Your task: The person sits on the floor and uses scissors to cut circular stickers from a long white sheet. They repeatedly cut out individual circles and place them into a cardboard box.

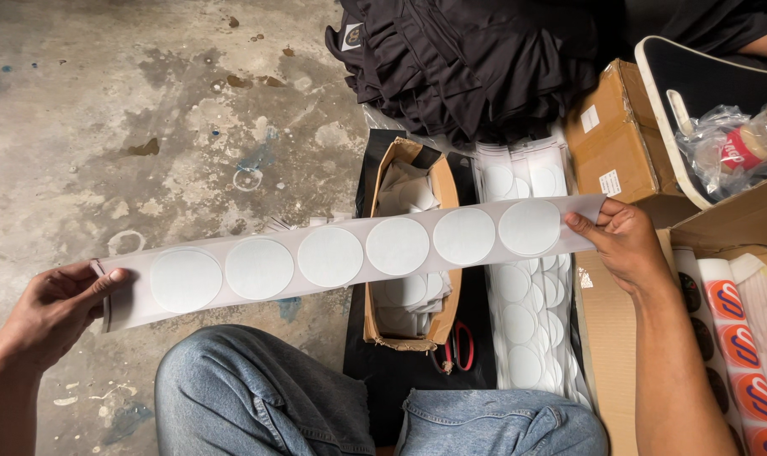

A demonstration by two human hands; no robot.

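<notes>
Long white paper strip of round blank stickers — I see it stretched level | left hand fingers pinched on one end | right hand pinched on other — above open brown cardboard box.

Scissors half hidden under the sticker strip; orange-sticker rolls cut by right edge.

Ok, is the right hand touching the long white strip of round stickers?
Touching. The head view shows the right hand pinching the long white strip of round stickers at its end, fingertips pressed against the paper.
</notes>
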